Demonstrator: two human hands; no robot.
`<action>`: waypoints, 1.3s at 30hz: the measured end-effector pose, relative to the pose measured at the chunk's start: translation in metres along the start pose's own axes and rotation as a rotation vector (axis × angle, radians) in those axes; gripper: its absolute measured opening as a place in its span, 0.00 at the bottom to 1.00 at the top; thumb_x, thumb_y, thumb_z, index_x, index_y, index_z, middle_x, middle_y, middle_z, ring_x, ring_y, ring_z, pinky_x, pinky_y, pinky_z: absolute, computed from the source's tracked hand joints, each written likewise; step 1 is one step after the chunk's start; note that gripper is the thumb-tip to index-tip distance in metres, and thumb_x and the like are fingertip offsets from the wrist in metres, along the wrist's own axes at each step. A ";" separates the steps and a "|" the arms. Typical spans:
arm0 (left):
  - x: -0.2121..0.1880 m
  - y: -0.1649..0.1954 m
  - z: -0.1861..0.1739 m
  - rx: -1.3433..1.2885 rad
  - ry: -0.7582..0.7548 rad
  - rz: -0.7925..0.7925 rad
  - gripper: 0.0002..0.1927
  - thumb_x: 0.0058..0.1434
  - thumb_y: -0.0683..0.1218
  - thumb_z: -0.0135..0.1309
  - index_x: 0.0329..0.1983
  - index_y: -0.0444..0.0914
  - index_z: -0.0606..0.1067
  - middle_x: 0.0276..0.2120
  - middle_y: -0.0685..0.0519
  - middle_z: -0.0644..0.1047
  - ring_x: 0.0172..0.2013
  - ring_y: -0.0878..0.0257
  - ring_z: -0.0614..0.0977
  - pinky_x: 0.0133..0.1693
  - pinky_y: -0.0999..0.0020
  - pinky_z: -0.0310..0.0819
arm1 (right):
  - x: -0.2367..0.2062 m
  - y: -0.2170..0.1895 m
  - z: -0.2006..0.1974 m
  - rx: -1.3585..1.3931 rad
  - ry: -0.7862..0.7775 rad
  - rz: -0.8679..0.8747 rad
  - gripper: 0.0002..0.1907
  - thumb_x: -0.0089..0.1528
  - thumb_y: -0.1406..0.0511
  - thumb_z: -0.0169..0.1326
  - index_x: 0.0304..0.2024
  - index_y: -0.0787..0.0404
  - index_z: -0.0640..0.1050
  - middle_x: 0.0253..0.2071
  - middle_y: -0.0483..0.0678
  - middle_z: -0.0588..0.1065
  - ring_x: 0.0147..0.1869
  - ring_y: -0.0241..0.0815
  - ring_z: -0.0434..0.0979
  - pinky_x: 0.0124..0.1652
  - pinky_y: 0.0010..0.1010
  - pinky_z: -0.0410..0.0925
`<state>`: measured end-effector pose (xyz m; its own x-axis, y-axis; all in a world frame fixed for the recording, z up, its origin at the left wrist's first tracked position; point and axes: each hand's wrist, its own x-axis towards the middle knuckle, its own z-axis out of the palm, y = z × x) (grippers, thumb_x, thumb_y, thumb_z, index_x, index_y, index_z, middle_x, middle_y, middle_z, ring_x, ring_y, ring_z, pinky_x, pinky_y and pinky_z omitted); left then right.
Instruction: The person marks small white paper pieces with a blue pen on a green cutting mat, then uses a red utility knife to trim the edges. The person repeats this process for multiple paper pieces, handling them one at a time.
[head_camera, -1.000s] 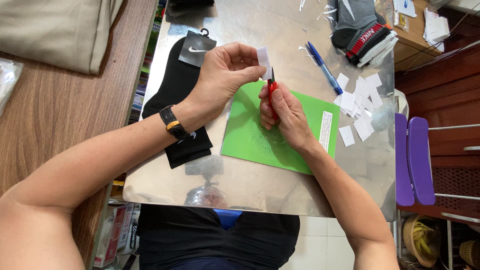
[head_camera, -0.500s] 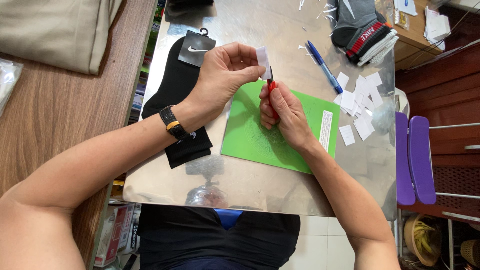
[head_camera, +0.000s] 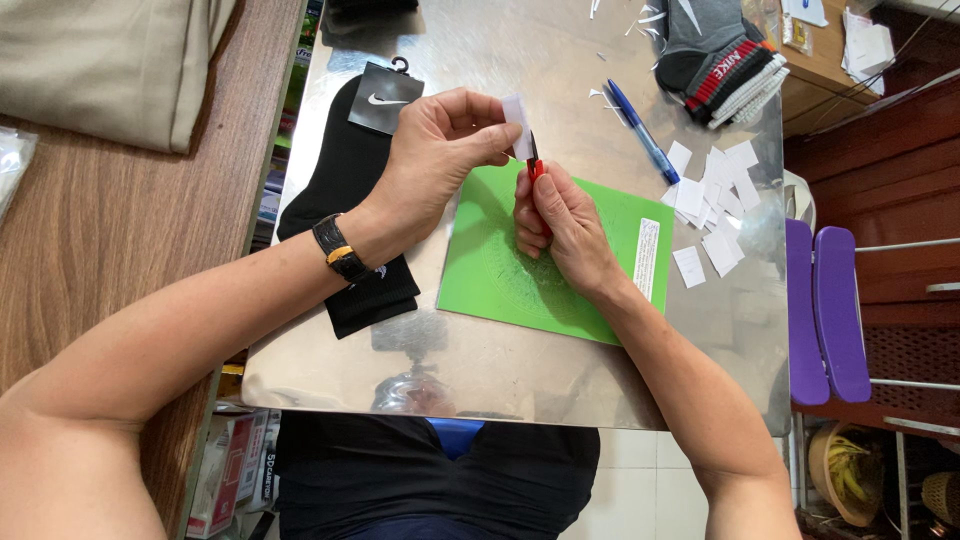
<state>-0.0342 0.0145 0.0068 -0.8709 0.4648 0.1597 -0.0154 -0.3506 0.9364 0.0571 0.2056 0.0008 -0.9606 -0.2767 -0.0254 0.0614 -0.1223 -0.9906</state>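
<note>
- A shiny metal table is seen from above, set beside a brown wooden top; dull reflections are thrown back by the steel.
- Over the last second almost nothing is changed: the same grip is kept by both hands at the same spot, so the cut through the slip is judged to be in its middle, not finished.
- A small white paper slip is pinched between the thumb and fingers of the left hand, which are closed narrowly on it, just above the mat's upper edge.
- A red-handled cutter is gripped by the right hand, fingers curled tightly round it; its dark tip is set against the slip's lower edge.
- A flat green cutting mat, rectangular and matt, lies under the right hand.
- A black wristband is worn on the left wrist.
- A black sock, soft and knitted, with a card tag, lies left of the mat.
- A blue pen lies right of the hands, and a heap of small white cut squares lies beyond it.
- A folded grey sock with red and white bands rests at the far right corner.
</note>
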 end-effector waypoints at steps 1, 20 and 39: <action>0.000 0.000 0.000 -0.006 -0.002 -0.007 0.07 0.66 0.43 0.60 0.43 0.35 0.80 0.34 0.53 0.83 0.35 0.71 0.84 0.43 0.75 0.82 | 0.000 0.000 0.000 0.006 0.001 0.002 0.17 0.77 0.52 0.36 0.47 0.57 0.67 0.27 0.39 0.57 0.28 0.31 0.54 0.30 0.24 0.57; 0.001 0.006 -0.005 0.093 -0.051 -0.038 0.09 0.64 0.46 0.61 0.40 0.34 0.84 0.32 0.51 0.85 0.32 0.70 0.84 0.39 0.76 0.81 | 0.000 -0.006 -0.005 0.023 -0.041 0.027 0.18 0.77 0.52 0.36 0.49 0.58 0.67 0.29 0.41 0.59 0.28 0.32 0.55 0.30 0.25 0.58; 0.001 0.007 -0.004 0.107 -0.052 -0.048 0.09 0.64 0.45 0.61 0.40 0.34 0.84 0.31 0.51 0.85 0.31 0.71 0.84 0.38 0.77 0.82 | 0.000 0.001 -0.008 0.017 -0.012 0.055 0.17 0.76 0.51 0.37 0.46 0.56 0.67 0.27 0.39 0.57 0.27 0.31 0.54 0.29 0.24 0.56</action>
<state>-0.0375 0.0097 0.0119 -0.8435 0.5217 0.1278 -0.0011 -0.2397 0.9709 0.0547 0.2135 -0.0010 -0.9522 -0.2951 -0.0783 0.1190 -0.1226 -0.9853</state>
